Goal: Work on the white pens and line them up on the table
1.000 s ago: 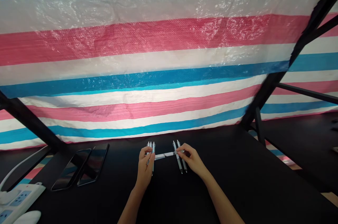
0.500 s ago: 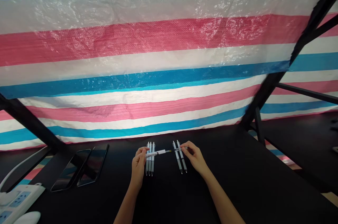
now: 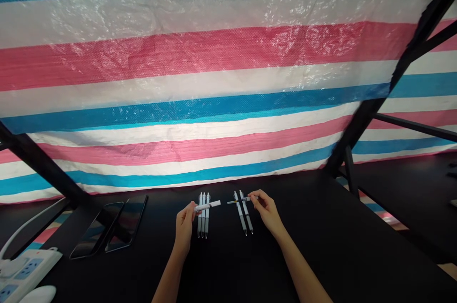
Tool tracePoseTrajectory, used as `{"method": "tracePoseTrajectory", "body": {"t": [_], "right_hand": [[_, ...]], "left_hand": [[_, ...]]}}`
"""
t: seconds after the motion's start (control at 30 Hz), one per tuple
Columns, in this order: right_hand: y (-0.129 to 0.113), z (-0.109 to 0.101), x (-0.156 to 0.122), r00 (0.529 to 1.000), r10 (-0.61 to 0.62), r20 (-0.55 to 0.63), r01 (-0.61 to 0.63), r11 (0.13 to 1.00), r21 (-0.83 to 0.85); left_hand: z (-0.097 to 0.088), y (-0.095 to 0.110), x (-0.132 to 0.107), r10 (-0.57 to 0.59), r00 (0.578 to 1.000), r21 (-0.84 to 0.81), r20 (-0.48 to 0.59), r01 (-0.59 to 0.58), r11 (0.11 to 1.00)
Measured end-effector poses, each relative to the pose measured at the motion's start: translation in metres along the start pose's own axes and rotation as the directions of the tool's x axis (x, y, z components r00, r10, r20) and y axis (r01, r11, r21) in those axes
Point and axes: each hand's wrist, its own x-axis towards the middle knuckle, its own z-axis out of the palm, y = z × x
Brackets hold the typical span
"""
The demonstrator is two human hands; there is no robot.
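Observation:
My left hand (image 3: 184, 224) pinches a white pen barrel (image 3: 214, 203), its free end pointing right. In my right hand (image 3: 266, 210), between thumb and fingertips, is the front part of a pen with a thin refill (image 3: 231, 202) sticking out to the left. A gap separates the refill from the barrel. Below the barrel, three white pens with grey grips (image 3: 203, 222) lie side by side, tips toward me. Two similar pens (image 3: 241, 216) lie slightly slanted beneath the refill, close to my right fingertips.
Two dark phones (image 3: 126, 224) lie on the black table (image 3: 221, 269) to the left. A white power strip (image 3: 32, 269) with a plug and cable sits at the near left corner. Behind hangs a striped sheet (image 3: 200, 151), with black frame legs (image 3: 357, 127) on both sides.
The refill has come clear of the barrel. My left hand has shifted slightly left with the barrel, and my right hand slightly right with the pen's front part.

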Motion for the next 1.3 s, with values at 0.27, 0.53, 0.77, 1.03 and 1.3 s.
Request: {"method": "tracePoseTrajectory", "body": {"t": [0.27,0.53,0.77,1.03,1.3], "right_hand": [[-0.001,0.0,0.0,1.0,0.015,0.003,-0.015,1.0,-0.017],[-0.003,0.0,-0.001,1.0,0.016,0.01,-0.016,1.0,-0.022],[-0.005,0.007,-0.004,0.998,0.005,0.059,-0.004,1.0,-0.015],[-0.007,0.016,-0.007,0.993,-0.005,0.115,0.01,0.999,-0.045],[-0.008,0.017,-0.008,0.992,-0.005,0.123,0.012,0.999,-0.053]], "left_hand": [[0.002,0.001,-0.002,0.013,0.999,0.105,0.048,-0.018,0.994],[0.005,0.003,-0.003,0.016,0.996,0.12,0.092,-0.027,0.992],[0.008,0.0,-0.003,0.037,0.989,0.114,0.141,-0.053,0.992],[0.013,0.002,-0.005,0.097,0.964,0.154,0.249,-0.138,0.978],[0.011,-0.005,-0.004,0.112,0.955,0.231,0.275,-0.178,0.956]]}}
